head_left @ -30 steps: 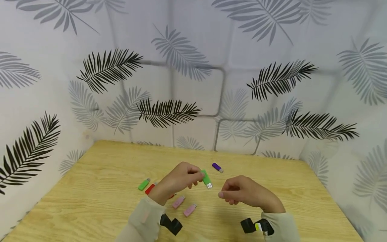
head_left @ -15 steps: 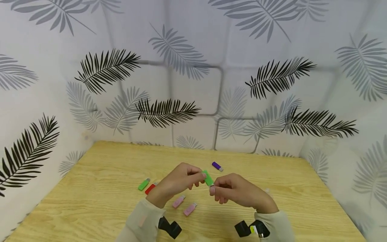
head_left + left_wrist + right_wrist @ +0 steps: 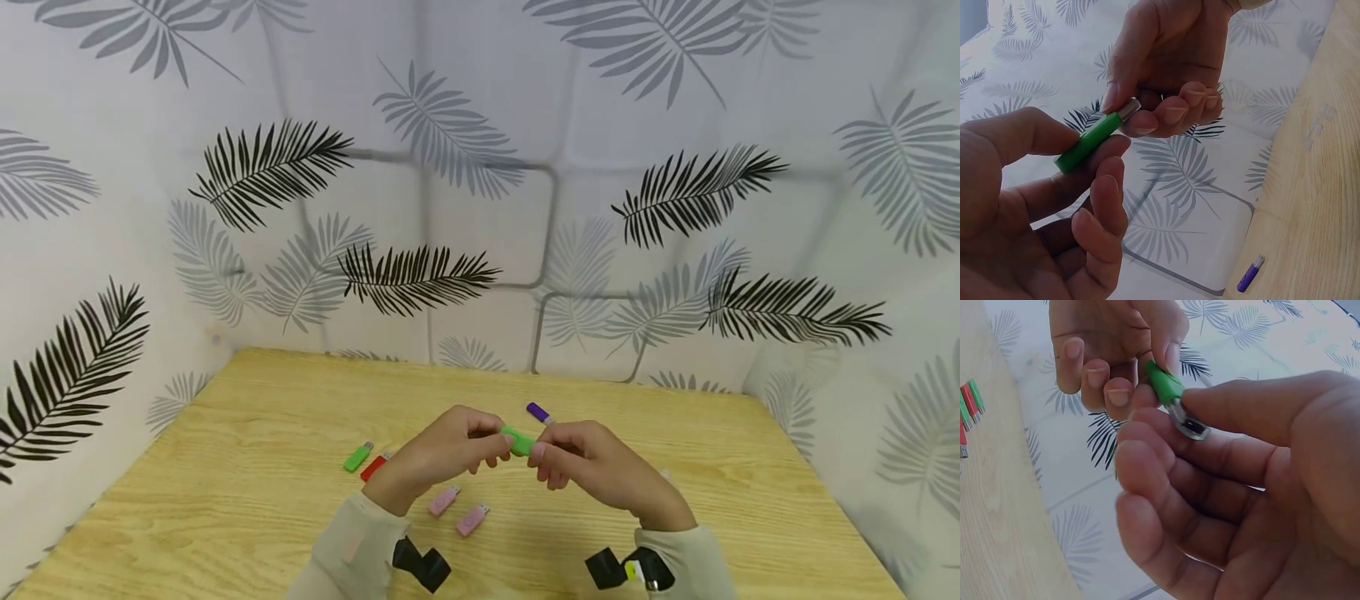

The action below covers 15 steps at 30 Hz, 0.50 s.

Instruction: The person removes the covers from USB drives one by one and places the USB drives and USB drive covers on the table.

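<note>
Between both hands is a green USB flash drive, raised above the table. My left hand pinches its green body with thumb and fingers. At the connector end, the thumb and fingertips of my right hand hold the drive. The left wrist view shows the silver connector right by the right thumb. A clear, glassy end piece with something dark inside shows between the right fingers in the right wrist view. A purple USB drive lies just behind the right hand, its connector partly covered by it.
On the wooden table lie another green drive, a red drive and two pink drives, one nearer me. Small clear pieces lie on the right side. A leaf-patterned cloth stands behind.
My right hand has come left and touched the green drive's connector end. The drive has turned from pointing down to lying nearly level between both hands.
</note>
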Motion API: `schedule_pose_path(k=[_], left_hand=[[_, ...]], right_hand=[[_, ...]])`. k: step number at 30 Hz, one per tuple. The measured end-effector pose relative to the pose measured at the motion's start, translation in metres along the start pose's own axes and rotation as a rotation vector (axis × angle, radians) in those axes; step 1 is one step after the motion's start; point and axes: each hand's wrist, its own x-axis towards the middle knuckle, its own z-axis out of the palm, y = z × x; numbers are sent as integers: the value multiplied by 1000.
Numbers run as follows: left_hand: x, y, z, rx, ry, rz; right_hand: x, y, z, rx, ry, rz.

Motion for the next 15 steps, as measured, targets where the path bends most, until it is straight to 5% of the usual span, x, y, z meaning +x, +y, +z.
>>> schedule_pose_path(k=[15], left_hand=[[-1,3,1,20,-88,81]], right_hand=[[0,-4,1,20,33,-43]])
